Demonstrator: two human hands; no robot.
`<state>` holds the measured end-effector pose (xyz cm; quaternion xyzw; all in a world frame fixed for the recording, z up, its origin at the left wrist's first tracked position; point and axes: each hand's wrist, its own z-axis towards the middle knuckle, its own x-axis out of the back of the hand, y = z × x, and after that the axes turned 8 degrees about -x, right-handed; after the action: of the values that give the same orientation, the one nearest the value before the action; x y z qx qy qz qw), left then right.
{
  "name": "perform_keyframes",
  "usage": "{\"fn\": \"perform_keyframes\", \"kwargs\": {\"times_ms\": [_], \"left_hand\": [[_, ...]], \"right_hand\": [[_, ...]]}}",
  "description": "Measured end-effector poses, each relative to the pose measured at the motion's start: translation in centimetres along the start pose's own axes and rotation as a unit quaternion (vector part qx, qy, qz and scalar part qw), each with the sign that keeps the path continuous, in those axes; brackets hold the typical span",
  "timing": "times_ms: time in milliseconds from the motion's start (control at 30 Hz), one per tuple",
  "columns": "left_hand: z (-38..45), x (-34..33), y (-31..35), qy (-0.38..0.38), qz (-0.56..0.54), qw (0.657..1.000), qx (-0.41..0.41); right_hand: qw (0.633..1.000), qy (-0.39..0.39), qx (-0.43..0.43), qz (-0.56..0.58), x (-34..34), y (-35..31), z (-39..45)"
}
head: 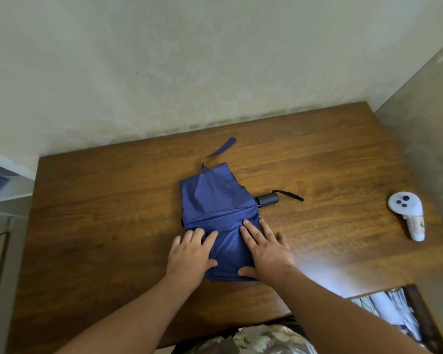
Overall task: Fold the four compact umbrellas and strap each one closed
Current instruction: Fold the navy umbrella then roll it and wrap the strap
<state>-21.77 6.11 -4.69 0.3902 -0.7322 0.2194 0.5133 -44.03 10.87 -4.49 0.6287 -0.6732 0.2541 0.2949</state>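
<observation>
Pressing flat with both hands, the person is partway through folding one blue umbrella (215, 200) on the wooden table (100, 200). Its canopy is collapsed and spread in loose panels, not yet rolled round the shaft. The closing strap (219, 152) lies unfastened, trailing from the far edge of the cloth toward the wall. The dark handle (267, 199) pokes out on the right side with its wrist cord (289, 195) lying slack beside it. So the folding looks only begun, and the strapping remains to be done. Only this one umbrella is in view; whether the other three are finished cannot be told from here.

The left hand (189, 254) rests on the near left part of the canopy, fingers extended and thumb lying on the cloth, holding nothing. The right hand (266, 249) lies flat on the near right part, fingers straight and reaching up to a fold line, its thumb at the near hem. Neither hand pinches the fabric, as far as the angle shows. Most of the canopy, the strap and the handle lie beyond the fingertips, away from the person.

A white handheld controller (407, 213) sits well apart near the table's right edge.
</observation>
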Motion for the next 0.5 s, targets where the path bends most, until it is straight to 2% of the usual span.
{"fn": "perform_keyframes", "kwargs": {"times_ms": [400,500], "left_hand": [[-3.6,-3.3,-2.6,0.02,-0.029,0.997,-0.069],[-3.8,-2.3,-3.9,0.015,-0.074,0.993,-0.092]], "right_hand": [[1.0,0.01,0.005,0.013,-0.1,0.1,-0.1],[1.0,0.008,0.006,0.017,-0.2,0.1,-0.1]]}}
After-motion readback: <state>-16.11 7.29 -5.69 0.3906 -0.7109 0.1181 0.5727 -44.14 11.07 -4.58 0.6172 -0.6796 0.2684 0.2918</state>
